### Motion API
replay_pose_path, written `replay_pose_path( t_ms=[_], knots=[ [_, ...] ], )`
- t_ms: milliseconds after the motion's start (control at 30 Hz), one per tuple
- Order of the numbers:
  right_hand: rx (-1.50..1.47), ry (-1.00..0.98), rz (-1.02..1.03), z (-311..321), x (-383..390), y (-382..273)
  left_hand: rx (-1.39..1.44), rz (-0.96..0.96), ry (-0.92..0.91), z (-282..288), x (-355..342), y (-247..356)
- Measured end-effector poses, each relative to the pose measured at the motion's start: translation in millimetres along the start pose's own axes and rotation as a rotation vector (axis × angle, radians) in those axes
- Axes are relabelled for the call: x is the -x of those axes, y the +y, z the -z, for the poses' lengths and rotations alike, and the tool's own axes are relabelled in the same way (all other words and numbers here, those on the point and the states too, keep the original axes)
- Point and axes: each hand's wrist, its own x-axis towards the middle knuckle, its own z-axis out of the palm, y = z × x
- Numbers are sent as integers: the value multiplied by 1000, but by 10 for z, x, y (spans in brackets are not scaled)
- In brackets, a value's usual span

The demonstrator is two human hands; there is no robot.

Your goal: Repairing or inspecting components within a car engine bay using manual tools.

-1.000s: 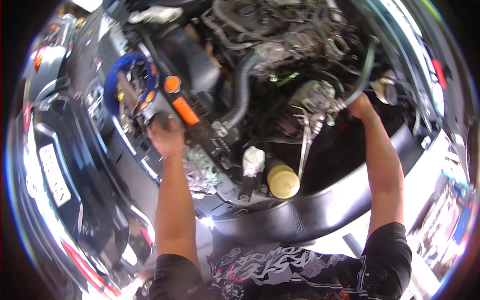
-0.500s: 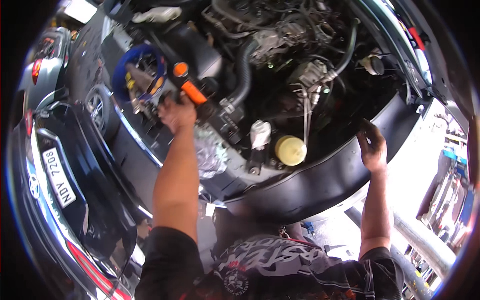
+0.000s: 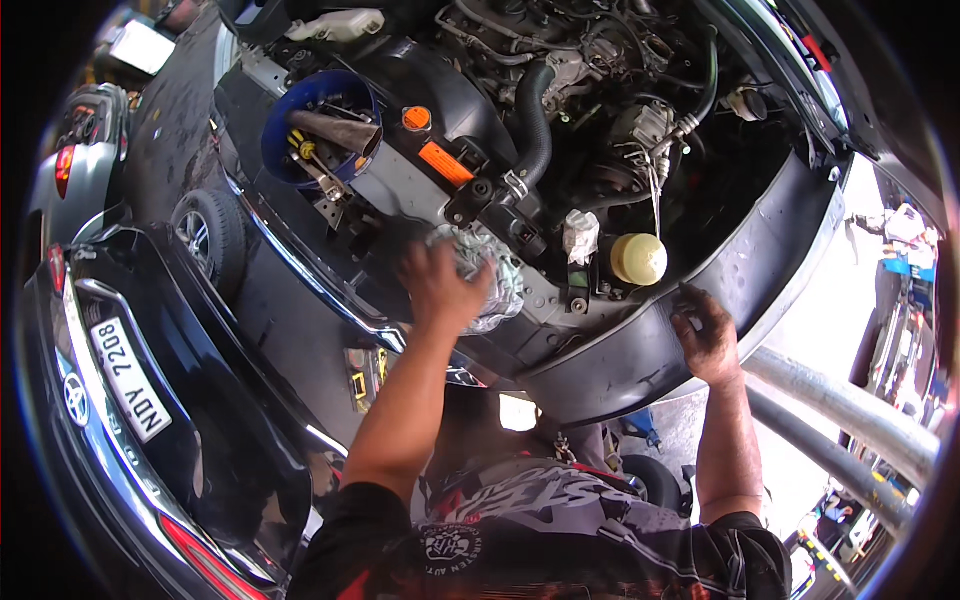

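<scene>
My left hand (image 3: pixel 445 287) is over a crumpled pale, shiny bundle (image 3: pixel 497 296) on the front edge of the engine bay. Its fingers are spread and slightly blurred, touching or just above the bundle; I cannot tell which. Whether the bundle is cloth or plastic film is unclear. My right hand (image 3: pixel 710 338) hovers at the curved dark panel (image 3: pixel 610 360), fingers loosely bent, thumb apart, nothing visible in it. Between the hands stand a pale yellow round cap (image 3: pixel 638 260) and a white-wrapped piece (image 3: pixel 580 238).
A blue bowl (image 3: pixel 269 140) holding several tools sits on the car's front, beyond my left hand. Nearby are an orange cap (image 3: pixel 416 119) and a black hose (image 3: pixel 533 130). A dark car (image 3: pixel 215 390) stands at left, metal pipes (image 3: pixel 850 400) at right.
My left hand has moved from beside the orange label back toward me, onto or over the crumpled bundle. My right hand has come lower and closer to my body. The view has shifted.
</scene>
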Motion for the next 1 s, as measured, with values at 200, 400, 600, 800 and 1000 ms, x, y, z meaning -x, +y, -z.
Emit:
replay_pose_path(
  t_ms=[200, 400, 600, 800, 1000],
  knots=[
    [-79, -21, 9, -385, 33, -393, 155, -131, -27, 89, 111, -116],
    [-415, -57, -243, -522, -364, -607, 177, -247, 125, 98, -956, -188],
    [-1129, 224, -351, -885, -2039, -396, 128, -306, -70, -306, -1596, -176],
    [-1084, 611, -569, -1067, -4025, 222, -17, -395, -75, -359, -1648, -251],
    [-1055, 821, -718, -1077, -5068, 992, -66, -344, -163, -375, -1720, -249]
  ],
)
